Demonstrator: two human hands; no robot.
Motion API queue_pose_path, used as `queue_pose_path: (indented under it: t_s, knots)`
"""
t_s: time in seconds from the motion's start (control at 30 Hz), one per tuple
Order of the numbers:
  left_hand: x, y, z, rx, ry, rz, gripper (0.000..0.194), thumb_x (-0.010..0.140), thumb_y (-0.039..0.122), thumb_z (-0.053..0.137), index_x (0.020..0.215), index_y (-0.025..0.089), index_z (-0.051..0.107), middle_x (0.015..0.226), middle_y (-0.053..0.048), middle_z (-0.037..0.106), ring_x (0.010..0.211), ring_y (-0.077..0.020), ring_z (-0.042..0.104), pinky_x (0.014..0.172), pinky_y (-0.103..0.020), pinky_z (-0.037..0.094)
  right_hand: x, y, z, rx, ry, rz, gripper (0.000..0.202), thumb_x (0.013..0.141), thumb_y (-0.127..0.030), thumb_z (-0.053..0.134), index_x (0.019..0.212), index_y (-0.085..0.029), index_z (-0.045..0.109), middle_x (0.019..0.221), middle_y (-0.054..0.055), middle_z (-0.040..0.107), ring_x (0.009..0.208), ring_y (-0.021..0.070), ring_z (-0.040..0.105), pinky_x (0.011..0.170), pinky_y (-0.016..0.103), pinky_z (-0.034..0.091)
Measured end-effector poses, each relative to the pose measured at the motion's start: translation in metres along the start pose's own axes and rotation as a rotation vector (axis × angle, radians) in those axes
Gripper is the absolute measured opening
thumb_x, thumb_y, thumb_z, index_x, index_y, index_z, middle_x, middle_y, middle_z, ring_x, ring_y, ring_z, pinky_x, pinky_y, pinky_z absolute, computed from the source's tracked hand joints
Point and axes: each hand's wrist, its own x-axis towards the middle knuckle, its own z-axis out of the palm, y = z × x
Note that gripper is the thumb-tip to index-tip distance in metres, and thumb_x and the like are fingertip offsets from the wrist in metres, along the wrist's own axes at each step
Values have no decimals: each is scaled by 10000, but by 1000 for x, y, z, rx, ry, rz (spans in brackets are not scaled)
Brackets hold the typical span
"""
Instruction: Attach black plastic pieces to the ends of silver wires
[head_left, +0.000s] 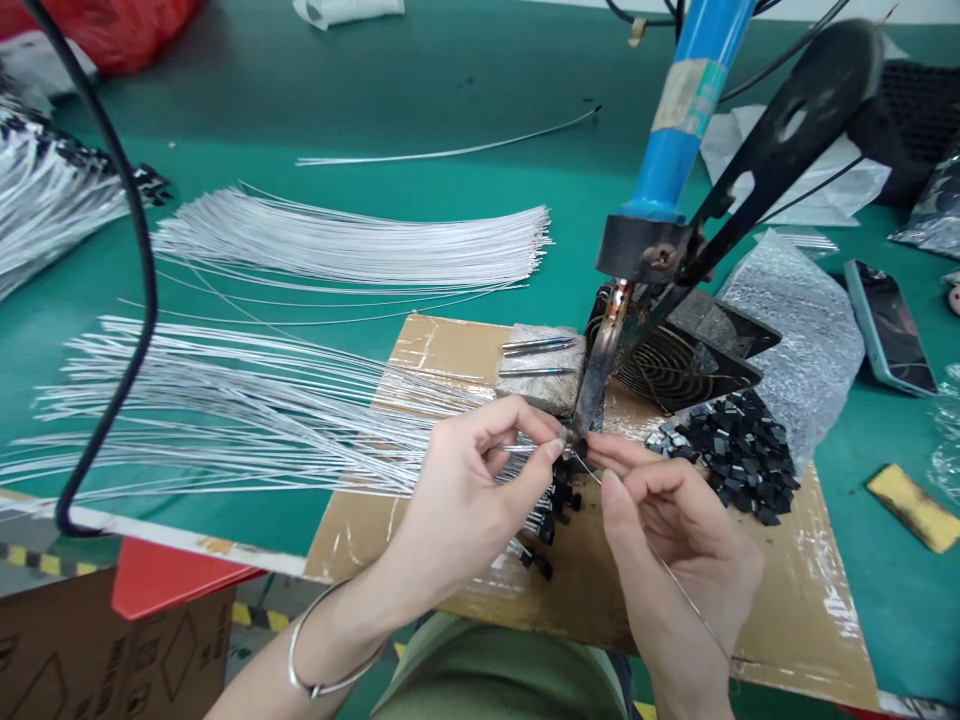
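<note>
A blue-handled soldering iron (660, 150), held in a black metal bracket, points downward, its dark tip (596, 375) ending between my hands. My left hand (487, 480) is closed in a pinch right beside that tip; the small piece in its fingers is mostly hidden. My right hand (667, 540) pinches a thin solder wire (686, 595), which passes up to the tip and trails down across the palm. Under and left of my left hand lie many white wires (247, 400). Their black connector ends (551, 510) gather between my hands.
A cardboard sheet (795, 620) covers the green table. Black connectors (750, 455) are piled at right, near a fan (675, 360). A sponge pad (540, 390) bears metal tips. Further out are a wire bundle (360, 240), a phone (889, 325), a yellow sponge (915, 508) and a black cable (135, 230).
</note>
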Motion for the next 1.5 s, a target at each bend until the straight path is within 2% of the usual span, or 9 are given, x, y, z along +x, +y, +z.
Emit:
queue_pose_path:
  t_s: [0.1,0.33,0.63,1.0,1.37,1.5]
  knots:
    - [-1,1,0,2,2,7,95,824,205,688,731,185,679,812,-46,762,654,-152,621,504,-248,370,0,-1,1,6,5,5,178,935,-144,720,800,-234,645,1143,32,826,1097,160,787,988,253,619]
    - [-2,2,0,1,7,10,108,828,201,675,723,180,677,806,-53,765,676,-162,649,540,-252,420,-1,-1,0,9,1,3,168,943,-154,716,805,-223,648,1155,72,819,1098,197,787,984,308,627]
    - [-1,-1,0,30,5,36,106,822,189,664,718,177,676,791,-42,766,654,-152,647,516,-238,394,0,3,2,-29,15,-29,168,939,-146,713,809,-234,652,1152,23,823,1089,144,784,959,216,600]
    - [-4,-2,3,22,16,75,101,837,176,667,740,175,696,788,-37,768,706,-166,687,587,-240,490,-2,3,3,-42,37,-63,165,928,-141,720,807,-234,658,1129,5,828,1056,120,788,951,181,588]
    - [-4,-2,2,29,17,110,118,847,160,654,737,177,695,792,-32,780,724,-159,715,586,-219,511,-3,3,5,-97,59,-111,152,928,-162,722,803,-223,661,1100,50,832,1007,176,805,899,258,624]
    - [-5,-2,2,19,28,143,127,848,130,648,741,177,697,798,-24,781,738,-140,721,623,-199,528,-2,3,6,-81,64,-114,162,925,-148,716,796,-226,657,1103,40,831,1009,165,801,912,249,615]
